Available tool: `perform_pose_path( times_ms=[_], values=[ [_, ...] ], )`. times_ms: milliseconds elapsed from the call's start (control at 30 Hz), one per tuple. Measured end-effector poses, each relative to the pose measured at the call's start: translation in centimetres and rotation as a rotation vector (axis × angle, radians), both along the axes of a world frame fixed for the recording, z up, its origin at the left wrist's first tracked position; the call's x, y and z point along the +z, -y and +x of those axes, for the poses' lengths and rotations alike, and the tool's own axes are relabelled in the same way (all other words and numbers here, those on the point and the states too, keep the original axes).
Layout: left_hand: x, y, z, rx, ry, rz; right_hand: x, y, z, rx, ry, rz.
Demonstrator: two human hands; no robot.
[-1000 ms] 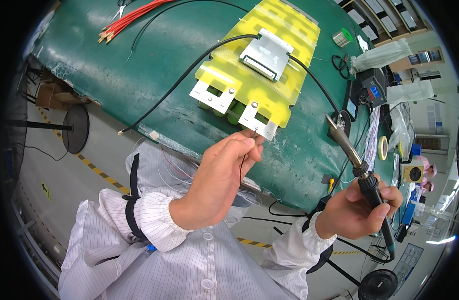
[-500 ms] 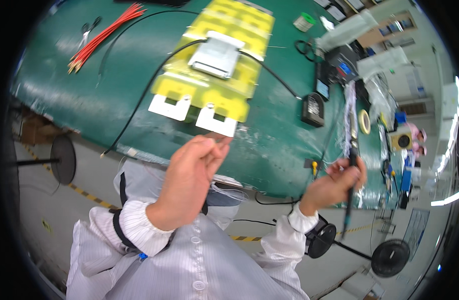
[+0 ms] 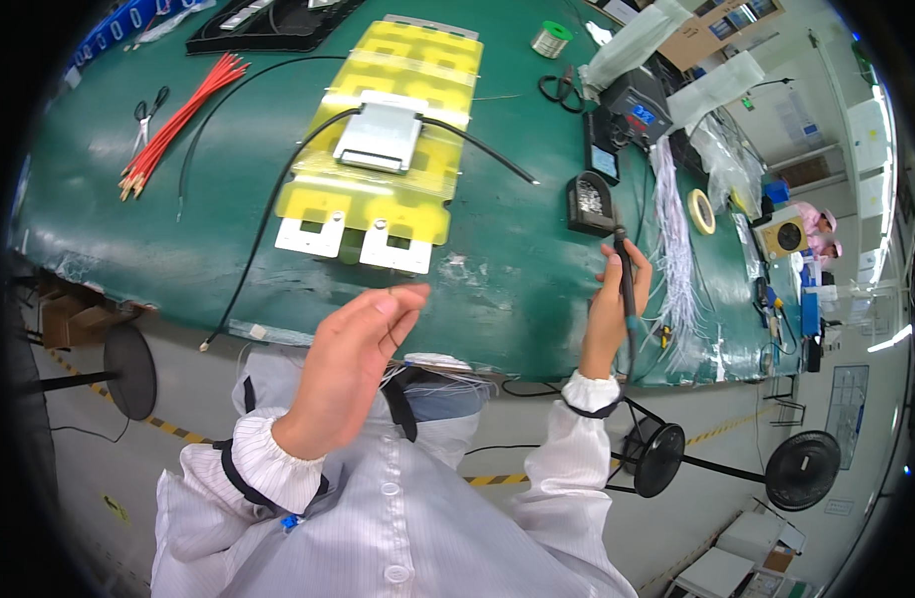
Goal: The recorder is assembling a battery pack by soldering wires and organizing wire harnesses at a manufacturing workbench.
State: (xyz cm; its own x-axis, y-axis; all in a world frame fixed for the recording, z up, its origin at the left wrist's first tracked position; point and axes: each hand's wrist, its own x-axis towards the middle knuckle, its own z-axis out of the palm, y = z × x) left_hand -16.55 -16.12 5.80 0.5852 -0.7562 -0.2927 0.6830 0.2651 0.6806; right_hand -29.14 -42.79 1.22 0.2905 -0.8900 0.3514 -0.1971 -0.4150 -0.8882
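Head view, looking down over the bench edge. Soldering iron gripped upright in right hand, fingers wrapped shut around the handle, tip end pointing up toward the black iron stand just beyond it. Left hand raised above the lap, fingers loosely curled and pinched together at the tips; possibly a fine strand of solder or wire between them, too thin to tell. Both hands short of the work, off the near edge of the green bench mat.

Beyond the left hand: yellow wrapped pack lying flat, grey board on top, two white metal tabs at its near edge, closest to the fingertips. Black cable running from the board down past the left of the hand and over the bench edge. Farther left: bundle of red wires and scissors. Beyond the right hand: soldering station with blue display, solder spool, roll of tape, and a sheaf of white wires just to the right of the iron.

Handling note, as judgement: keep grip on the insulated handle only, hot end well apart from white wires and sleeve cuff; steady the wrist on the bench before touching tip to a tab; bring left fingertips in from the side, never under the tip.
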Motion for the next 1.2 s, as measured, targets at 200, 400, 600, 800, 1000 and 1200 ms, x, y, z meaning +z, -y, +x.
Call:
perform_pose_path(
  times_ms=[200, 400, 600, 800, 1000, 1200],
  values=[
    [1.4, -3.7, 0.3, -0.025, 0.671, 0.326, 0.3, -2.0, -0.5, -0.026, 0.112, 0.002],
    [6.7, -2.2, 6.3, 0.049, 1.805, 0.479, -1.0, -7.6, 0.0, 0.076, 0.314, -0.001],
    [6.0, 0.2, 8.5, -0.152, 1.780, 0.444, -3.7, -10.2, 0.2, 0.140, 0.308, -0.004],
    [6.3, 1.1, 8.5, -0.195, 1.807, 0.490, -4.6, -10.1, 0.0, 0.124, 0.321, -0.017],
    [6.6, 1.6, 8.5, -0.229, 1.910, 0.470, -4.8, -10.0, 0.0, 0.137, 0.328, -0.019],
    [6.3, 1.8, 8.3, -0.327, 2.139, 0.475, -4.9, -10.1, 0.0, 0.134, 0.346, -0.011]
  ],
)
